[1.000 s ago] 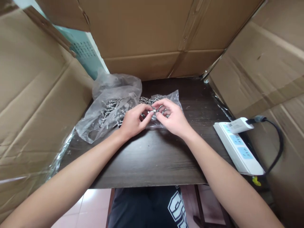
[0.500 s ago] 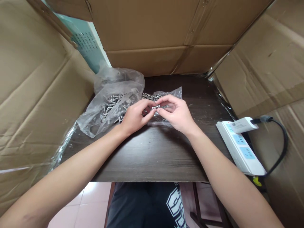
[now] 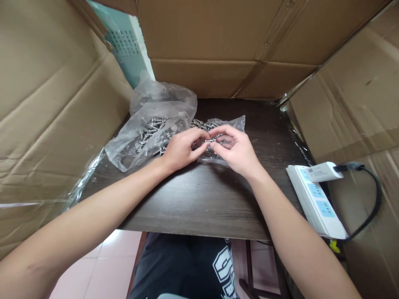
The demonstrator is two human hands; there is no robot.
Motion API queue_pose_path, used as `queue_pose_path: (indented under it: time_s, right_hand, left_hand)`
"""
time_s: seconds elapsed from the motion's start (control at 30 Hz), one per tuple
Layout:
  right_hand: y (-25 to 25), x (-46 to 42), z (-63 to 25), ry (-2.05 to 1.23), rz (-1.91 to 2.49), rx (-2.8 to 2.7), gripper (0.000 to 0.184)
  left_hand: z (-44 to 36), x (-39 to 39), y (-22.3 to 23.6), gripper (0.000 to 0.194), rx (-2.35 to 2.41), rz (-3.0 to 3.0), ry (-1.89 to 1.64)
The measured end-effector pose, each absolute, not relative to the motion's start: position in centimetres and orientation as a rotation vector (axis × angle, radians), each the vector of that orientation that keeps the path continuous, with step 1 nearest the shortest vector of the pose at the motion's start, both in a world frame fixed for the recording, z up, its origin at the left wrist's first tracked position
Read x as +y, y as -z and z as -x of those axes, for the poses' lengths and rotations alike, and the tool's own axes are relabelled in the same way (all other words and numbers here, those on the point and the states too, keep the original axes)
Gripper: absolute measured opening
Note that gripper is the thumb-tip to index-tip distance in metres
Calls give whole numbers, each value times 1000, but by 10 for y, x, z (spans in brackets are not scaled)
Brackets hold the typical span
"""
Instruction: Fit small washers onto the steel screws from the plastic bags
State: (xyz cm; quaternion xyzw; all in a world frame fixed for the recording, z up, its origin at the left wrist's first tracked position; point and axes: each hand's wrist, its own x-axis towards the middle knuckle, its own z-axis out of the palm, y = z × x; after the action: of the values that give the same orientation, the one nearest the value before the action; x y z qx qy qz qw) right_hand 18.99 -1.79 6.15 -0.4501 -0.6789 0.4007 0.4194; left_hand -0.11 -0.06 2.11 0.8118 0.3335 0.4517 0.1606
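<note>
A small metal bolt (image 3: 210, 140) lies between the fingertips of both my hands, over the middle of the dark table. My left hand (image 3: 183, 148) pinches its left end with thumb and fingers. At the other end, my right hand (image 3: 234, 148) grips it the same way; whether a nut or washer sits there is too small to tell. Behind the hands, a clear plastic bag (image 3: 238, 123) has more metal bolts (image 3: 201, 123) on it, partly hidden by my fingers. Beside my left hand is a larger clear bag (image 3: 124, 151) holding several bolts (image 3: 152, 126).
Cardboard walls (image 3: 205, 33) enclose the dark wooden table (image 3: 193, 203) at the back and both sides. On the right lies a white power strip (image 3: 318, 203) with a plugged-in adapter (image 3: 326, 171) and black cable (image 3: 375, 199). The table's front edge is near my lap.
The view has shifted slightly, so the scene sits a little further right. Both hands keep the bolt pinched between them, in nearly the same place over the table.
</note>
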Motion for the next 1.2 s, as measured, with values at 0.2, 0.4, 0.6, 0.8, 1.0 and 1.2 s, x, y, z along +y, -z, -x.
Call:
queue_pose_path:
  time_s: [0.2, 0.4, 0.6, 0.8, 1.0, 1.2]
  right_hand:
    - [-60, -19, -188, -901, 1135, -1733, 20]
    - [-60, -22, -187, -619, 1119, -1867, 18]
    - [-57, -21, -189, -696, 1229, -1867, 22]
    - [-61, -23, -183, -810, 1131, -1786, 29]
    - [-59, -20, -188, -539, 1157, -1997, 23]
    - [-59, -20, -191, -586, 1188, -2016, 26]
  left_hand:
    - [2, 2, -20, 13, 985, -2293, -1271]
    - [2, 1, -21, 15, 981, -2304, -1254]
    - [1, -1, -22, 12, 938, -2399, -1302]
    - [1, 0, -21, 9, 989, -2395, -1358]
    - [-1, -1, -21, 15, 964, -2428, -1335]
    - [-1, 0, -19, 11, 990, -2394, -1346]
